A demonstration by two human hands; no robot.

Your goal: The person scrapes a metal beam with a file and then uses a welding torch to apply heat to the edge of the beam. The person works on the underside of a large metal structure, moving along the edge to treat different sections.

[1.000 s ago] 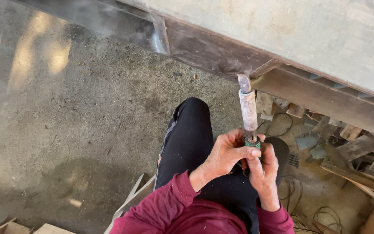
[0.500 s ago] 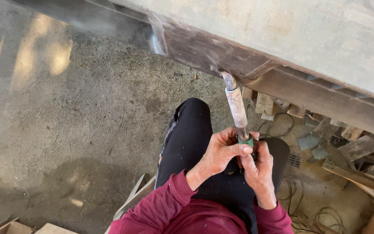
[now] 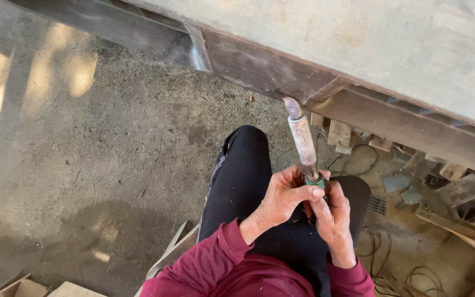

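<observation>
Head view: left hand (image 3: 283, 197) and right hand (image 3: 331, 212) both have fingers closed round the green-wrapped lower end of a worn rod-like tool (image 3: 302, 137) (exact type unclear). It points up toward the steel frame's (image 3: 259, 66) lower edge. Looks rigid, moderately heavy; grip the wrapped end.

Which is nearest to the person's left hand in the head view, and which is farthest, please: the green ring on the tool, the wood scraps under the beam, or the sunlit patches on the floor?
1. Green ring: at the left hand, by its fingers.
2. Wood scraps: up and right, under the beam.
3. Sunlit patches: far left on the floor.
</observation>
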